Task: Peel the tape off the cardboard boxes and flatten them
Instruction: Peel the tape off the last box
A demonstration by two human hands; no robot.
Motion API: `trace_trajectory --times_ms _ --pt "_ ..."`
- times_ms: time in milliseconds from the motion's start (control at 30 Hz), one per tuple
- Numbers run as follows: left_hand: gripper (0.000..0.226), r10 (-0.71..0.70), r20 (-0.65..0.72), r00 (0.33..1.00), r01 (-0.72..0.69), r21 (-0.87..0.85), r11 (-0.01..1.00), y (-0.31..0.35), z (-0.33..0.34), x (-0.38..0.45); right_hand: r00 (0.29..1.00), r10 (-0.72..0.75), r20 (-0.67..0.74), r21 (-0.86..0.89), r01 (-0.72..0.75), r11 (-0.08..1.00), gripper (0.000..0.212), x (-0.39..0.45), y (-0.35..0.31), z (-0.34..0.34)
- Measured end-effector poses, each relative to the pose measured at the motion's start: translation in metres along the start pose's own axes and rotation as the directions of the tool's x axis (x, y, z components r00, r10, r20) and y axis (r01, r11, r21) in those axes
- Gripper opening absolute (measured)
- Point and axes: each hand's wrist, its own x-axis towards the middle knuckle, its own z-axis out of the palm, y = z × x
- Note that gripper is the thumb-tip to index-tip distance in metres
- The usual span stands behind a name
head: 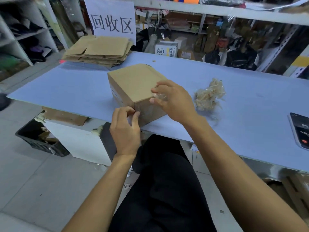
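A brown cardboard box [132,82] stands on the pale blue table [70,91] near its front edge, one corner towards me. Clear tape [160,96] runs over its near right face and shines there. My left hand [124,131] pinches at the tape on the box's near vertical corner with thumb and forefinger. My right hand [172,102] lies against the box's right top edge, its fingers curled round a bit of loose clear tape.
A stack of flattened boxes [98,51] lies at the table's far left under a white sign. A wad of peeled tape [209,95] sits right of the box. A phone [300,130] lies at the right edge. A black crate [40,139] stands on the floor at left.
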Motion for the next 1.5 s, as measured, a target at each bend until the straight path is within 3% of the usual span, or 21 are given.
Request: trace_trajectory --times_ms 333,567,700,767,800,867,900,1033,1133,1233,1367,1500 --pt "0.008 -0.034 -0.078 0.996 0.035 0.019 0.999 0.005 0.009 -0.003 0.998 0.043 -0.034 0.015 -0.043 0.999 0.038 0.003 -0.004 0.001" --pt "0.011 0.287 0.069 0.955 -0.295 0.166 0.941 -0.013 0.000 0.004 0.996 0.079 -0.051 0.089 -0.074 0.993 0.034 -0.002 -0.008 0.000" --pt "0.015 0.362 0.155 0.919 -0.388 0.201 0.899 -0.016 -0.006 0.010 0.994 0.094 -0.052 0.092 -0.089 0.992 0.035 -0.004 -0.012 -0.001" --pt "0.006 0.279 0.189 0.942 -0.308 0.148 0.940 -0.009 -0.012 0.011 0.994 0.099 -0.055 0.106 -0.093 0.990 0.034 -0.003 -0.012 -0.001" --pt "0.007 0.179 0.200 0.963 -0.203 0.108 0.973 -0.004 -0.015 0.011 0.993 0.101 -0.054 0.108 -0.094 0.990 0.034 -0.003 -0.013 -0.001" --pt "0.026 0.012 0.197 0.980 -0.024 0.059 0.998 0.003 -0.017 0.012 0.994 0.102 -0.049 0.110 -0.096 0.989 0.035 -0.003 -0.013 -0.002" --pt "0.030 0.008 0.179 0.984 -0.024 0.084 0.996 0.005 -0.016 0.013 0.994 0.101 -0.046 0.111 -0.096 0.989 0.035 -0.002 -0.013 -0.002" --pt "0.014 0.219 0.074 0.973 -0.231 0.288 0.929 0.000 -0.007 0.017 0.993 0.110 -0.040 0.134 -0.104 0.986 0.037 -0.002 -0.012 -0.001" --pt "0.009 0.332 0.074 0.940 -0.338 0.318 0.886 -0.001 -0.003 0.016 0.992 0.123 -0.034 0.143 -0.117 0.983 0.037 -0.003 -0.012 -0.001" --pt "0.008 0.353 0.138 0.925 -0.378 0.276 0.884 -0.001 -0.003 0.019 0.992 0.129 -0.018 0.151 -0.125 0.981 0.036 -0.002 -0.012 -0.002" --pt "0.010 0.361 0.321 0.875 -0.422 0.145 0.895 -0.010 -0.011 0.016 0.983 0.179 0.048 0.183 -0.184 0.966 0.038 0.005 -0.011 -0.007" --pt "0.017 0.375 0.419 0.827 -0.441 0.069 0.895 -0.018 -0.016 0.011 0.983 0.165 0.077 0.113 -0.173 0.979 0.035 0.008 -0.014 -0.013"
